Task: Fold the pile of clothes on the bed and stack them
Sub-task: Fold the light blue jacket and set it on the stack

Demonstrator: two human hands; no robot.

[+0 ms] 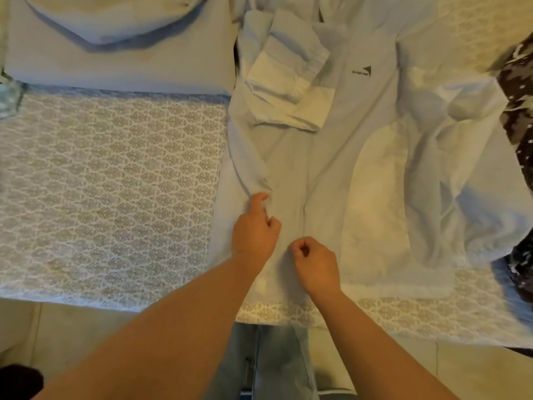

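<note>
A pale blue long-sleeved shirt (pixel 331 157) with a small dark chest logo lies spread on the bed. Its left sleeve, with a white cuff (pixel 277 82), is folded across the chest. Its right sleeve (pixel 432 183) lies rumpled along the right side. My left hand (pixel 255 226) pinches a fold of the shirt's left edge near the hem. My right hand (pixel 315 264) is curled on the lower hem just beside it, seemingly pinching the cloth.
A patterned white and grey bedspread (pixel 109 192) covers the bed on the left. A pale blue pillow (pixel 115 53) lies at the back left. A dark camouflage-patterned garment (pixel 519 111) sits at the right edge. The bed's front edge runs just below my hands.
</note>
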